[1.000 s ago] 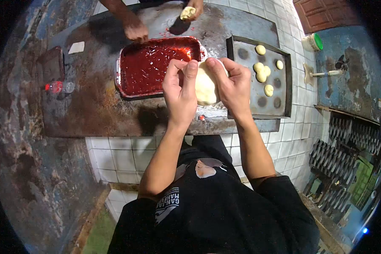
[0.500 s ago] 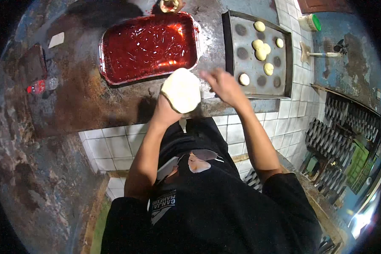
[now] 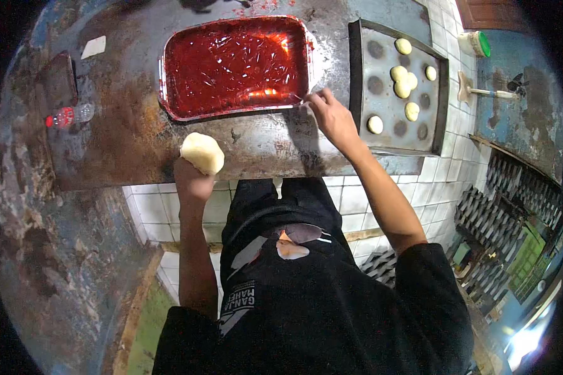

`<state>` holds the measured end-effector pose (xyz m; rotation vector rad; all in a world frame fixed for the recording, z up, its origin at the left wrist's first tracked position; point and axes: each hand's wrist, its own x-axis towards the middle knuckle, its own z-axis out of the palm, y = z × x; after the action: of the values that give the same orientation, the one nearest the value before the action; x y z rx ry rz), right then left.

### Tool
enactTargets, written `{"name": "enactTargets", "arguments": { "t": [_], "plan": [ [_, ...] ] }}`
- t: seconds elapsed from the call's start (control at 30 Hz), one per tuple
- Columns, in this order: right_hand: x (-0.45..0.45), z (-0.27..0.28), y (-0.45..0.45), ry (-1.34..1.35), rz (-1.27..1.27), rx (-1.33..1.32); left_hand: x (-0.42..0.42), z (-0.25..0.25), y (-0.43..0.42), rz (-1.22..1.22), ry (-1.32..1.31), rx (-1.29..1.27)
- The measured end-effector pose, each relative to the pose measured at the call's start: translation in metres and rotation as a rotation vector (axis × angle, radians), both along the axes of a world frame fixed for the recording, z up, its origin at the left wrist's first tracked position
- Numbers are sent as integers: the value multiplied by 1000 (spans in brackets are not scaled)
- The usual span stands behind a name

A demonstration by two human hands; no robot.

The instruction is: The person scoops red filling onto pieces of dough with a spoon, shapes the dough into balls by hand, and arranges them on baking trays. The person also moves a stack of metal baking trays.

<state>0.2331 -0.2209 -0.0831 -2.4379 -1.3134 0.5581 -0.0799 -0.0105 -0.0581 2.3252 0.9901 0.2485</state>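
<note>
the left hand (image 3: 192, 184) cups dough (image 3: 202, 153) from beneath; the right hand (image 3: 331, 115), its grip pinched (on what, unclear), meets the red-filled tray (image 3: 231, 114).

"Can you see your left hand (image 3: 194, 184) well?"
"No, it's blurry, and the dough (image 3: 202, 154) hides your fingers."
"And the thin thing (image 3: 298, 97) at your right hand (image 3: 333, 120)?"
"Too small for you to tell."

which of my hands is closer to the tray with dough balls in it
Right. Your right hand is just left of the tray, by the red-filled pan; your left hand, under the dough, is farther left.
</note>
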Motion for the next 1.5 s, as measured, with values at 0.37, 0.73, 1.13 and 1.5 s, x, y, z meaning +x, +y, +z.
{"name": "enactTargets", "arguments": {
  "t": [0.37, 0.73, 1.13, 1.5],
  "plan": [
    [0, -36, 33, -190, 142, -67, 8, -5, 7, 243, -329, -300],
    [42, 13, 43, 815, 51, -64, 43, 30, 20, -85, -170, -124],
    [-102, 99, 33, 53, 116, 527, 88, 55, 15, -54, -421, -375],
    [-71, -1, -45, 226, -126, 149, 86, 56, 7, -246, -299, -597]
  ]
}}
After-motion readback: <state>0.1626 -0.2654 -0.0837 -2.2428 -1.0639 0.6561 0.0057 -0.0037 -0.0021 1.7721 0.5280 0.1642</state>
